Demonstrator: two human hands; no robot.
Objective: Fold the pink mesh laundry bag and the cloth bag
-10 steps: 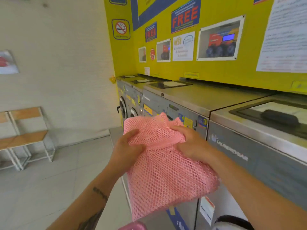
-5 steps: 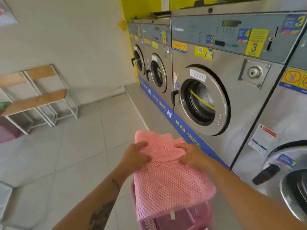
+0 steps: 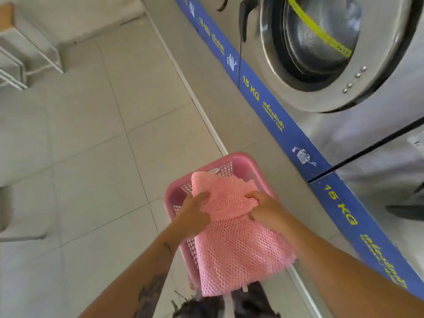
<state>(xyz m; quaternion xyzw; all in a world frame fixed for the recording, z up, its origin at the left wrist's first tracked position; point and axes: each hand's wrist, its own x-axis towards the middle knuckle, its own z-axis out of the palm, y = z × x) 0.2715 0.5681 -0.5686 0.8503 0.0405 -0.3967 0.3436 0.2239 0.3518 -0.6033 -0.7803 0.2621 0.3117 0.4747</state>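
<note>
- We are holding the pink mesh laundry bag (image 3: 231, 228) in the air with both hands, directly above a pink plastic laundry basket (image 3: 174, 191) standing on the tiled floor (image 3: 91, 157).
- Our left hand (image 3: 192, 216) is pinching the bag's left edge, fingers closed on the mesh; our right hand (image 3: 266, 212) is gripping a bunched fold near the top right.
- We are keeping the top part doubled over, likely so the fold does not fall open while the rest hangs toward us.
- Holding it over the basket suggests it is meant to drop there.
- A front-loading washing machine (image 3: 332, 53) is standing open-doored at right.
- We are not seeing the cloth bag clearly.
</note>
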